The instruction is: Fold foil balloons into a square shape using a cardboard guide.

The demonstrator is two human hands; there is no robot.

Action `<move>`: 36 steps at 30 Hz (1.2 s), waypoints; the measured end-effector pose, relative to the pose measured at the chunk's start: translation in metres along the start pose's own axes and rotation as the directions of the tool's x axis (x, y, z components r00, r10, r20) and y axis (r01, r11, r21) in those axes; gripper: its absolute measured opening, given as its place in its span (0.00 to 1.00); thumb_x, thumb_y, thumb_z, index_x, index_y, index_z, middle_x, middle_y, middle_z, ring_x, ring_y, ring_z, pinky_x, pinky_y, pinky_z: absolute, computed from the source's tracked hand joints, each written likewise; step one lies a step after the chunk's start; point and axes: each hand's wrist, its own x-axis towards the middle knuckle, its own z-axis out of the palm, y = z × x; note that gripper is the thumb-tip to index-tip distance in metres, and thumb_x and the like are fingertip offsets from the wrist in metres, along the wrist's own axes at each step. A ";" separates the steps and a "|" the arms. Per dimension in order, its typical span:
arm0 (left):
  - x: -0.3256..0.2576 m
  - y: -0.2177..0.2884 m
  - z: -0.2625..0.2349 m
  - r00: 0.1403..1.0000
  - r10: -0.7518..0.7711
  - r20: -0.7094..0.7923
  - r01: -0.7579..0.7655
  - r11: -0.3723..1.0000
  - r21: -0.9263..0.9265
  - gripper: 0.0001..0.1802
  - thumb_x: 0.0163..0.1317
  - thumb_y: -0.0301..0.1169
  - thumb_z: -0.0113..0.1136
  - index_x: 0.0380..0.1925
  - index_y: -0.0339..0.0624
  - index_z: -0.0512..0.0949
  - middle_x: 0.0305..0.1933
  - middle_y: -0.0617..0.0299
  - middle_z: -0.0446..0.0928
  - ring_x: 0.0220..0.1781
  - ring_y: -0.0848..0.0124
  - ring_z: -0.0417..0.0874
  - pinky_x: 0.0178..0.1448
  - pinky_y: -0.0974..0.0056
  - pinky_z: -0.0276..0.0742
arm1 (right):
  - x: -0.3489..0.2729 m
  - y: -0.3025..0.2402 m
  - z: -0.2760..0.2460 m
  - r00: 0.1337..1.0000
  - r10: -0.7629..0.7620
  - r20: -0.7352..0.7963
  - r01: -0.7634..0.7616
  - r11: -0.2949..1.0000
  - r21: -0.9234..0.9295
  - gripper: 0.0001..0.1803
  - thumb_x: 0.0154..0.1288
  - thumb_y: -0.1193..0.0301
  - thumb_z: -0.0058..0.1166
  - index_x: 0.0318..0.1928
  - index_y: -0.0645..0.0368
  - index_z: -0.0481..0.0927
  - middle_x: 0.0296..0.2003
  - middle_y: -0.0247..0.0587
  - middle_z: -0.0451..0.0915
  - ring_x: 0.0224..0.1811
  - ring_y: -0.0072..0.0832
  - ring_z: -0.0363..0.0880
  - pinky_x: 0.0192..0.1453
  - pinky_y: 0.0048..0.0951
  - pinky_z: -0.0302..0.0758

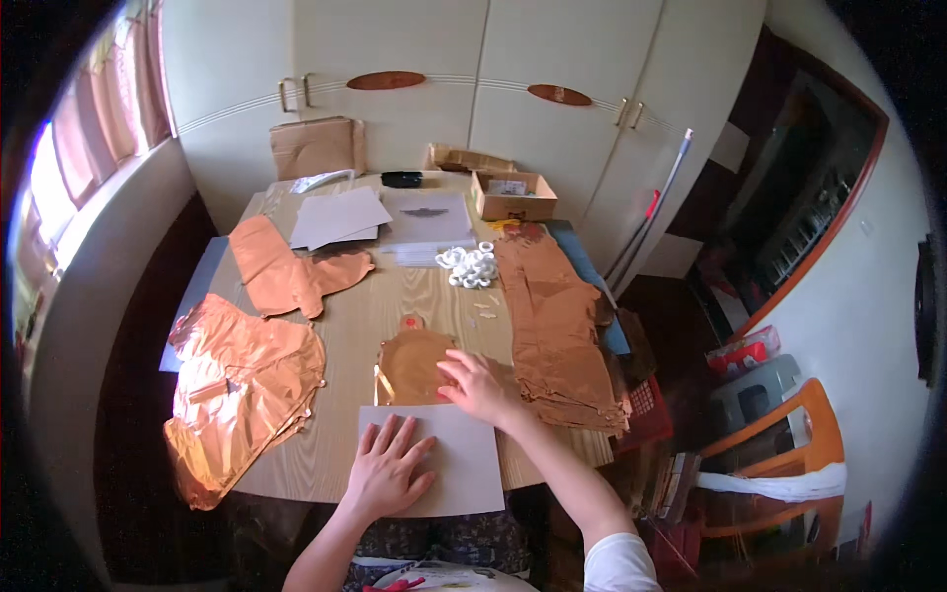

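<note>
The left hand [387, 466] lies flat, fingers spread wide, palm down on a grey sheet of card [464, 474] at the near edge of the wooden surface [345, 326]; it holds nothing, only presses the sheet. The right hand [476, 387] rests with fingers loosely open on the right edge of a small copper foil piece [409, 365], fingertips touching the foil and not closed around it. That foil piece lies flat just beyond the grey card, its near edge meeting the card's far edge, roughly in the middle of the surface.

To the right of the right hand, a tall stack of copper foil sheets [557, 326] runs from the near edge toward the far side, touching or nearly touching the hand's wrist side. To the left of the left hand, a crumpled heap of shiny copper foil [242, 390] hangs partly over the near-left corner. Beyond it lies a flatter copper foil shape [286, 268].

Farther out, a cluster of small white rings [470, 264] sits just beside the top of the stack. Behind them lie a pile of pale sheets [426, 225] and some loose grey card sheets [337, 217]. An open cardboard box [513, 197] stands at the far right corner, and a small black object [401, 179] sits at the far edge. Cream cupboard doors [414, 59] rise behind the surface.
</note>
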 end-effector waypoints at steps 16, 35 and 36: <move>0.003 0.007 -0.007 0.998 -0.038 0.053 0.040 0.998 -0.039 0.31 0.61 0.52 0.52 0.64 0.56 0.69 0.72 0.47 0.59 0.76 0.46 0.53 0.76 0.41 0.43 | -0.070 -0.026 -0.007 0.997 0.012 -0.070 -0.014 0.999 -0.032 0.26 0.60 0.59 0.60 0.56 0.60 0.76 0.57 0.44 0.75 0.61 0.37 0.71 0.65 0.41 0.66; 0.003 0.003 -0.003 1.000 0.004 -0.002 -0.004 0.999 0.040 0.29 0.64 0.55 0.48 0.65 0.66 0.68 0.71 0.50 0.62 0.73 0.47 0.58 0.73 0.40 0.50 | -0.042 -0.017 -0.025 0.993 0.037 0.113 -0.039 0.999 0.011 0.12 0.62 0.66 0.56 0.44 0.55 0.84 0.51 0.39 0.79 0.49 0.38 0.78 0.54 0.38 0.75; 0.003 0.002 -0.005 1.000 0.007 -0.015 -0.006 0.999 0.045 0.29 0.64 0.55 0.48 0.65 0.66 0.68 0.71 0.51 0.62 0.73 0.47 0.58 0.73 0.40 0.50 | -0.037 -0.016 -0.026 0.992 0.042 0.117 -0.045 0.999 0.017 0.12 0.62 0.66 0.56 0.43 0.55 0.84 0.51 0.39 0.79 0.49 0.39 0.78 0.55 0.38 0.75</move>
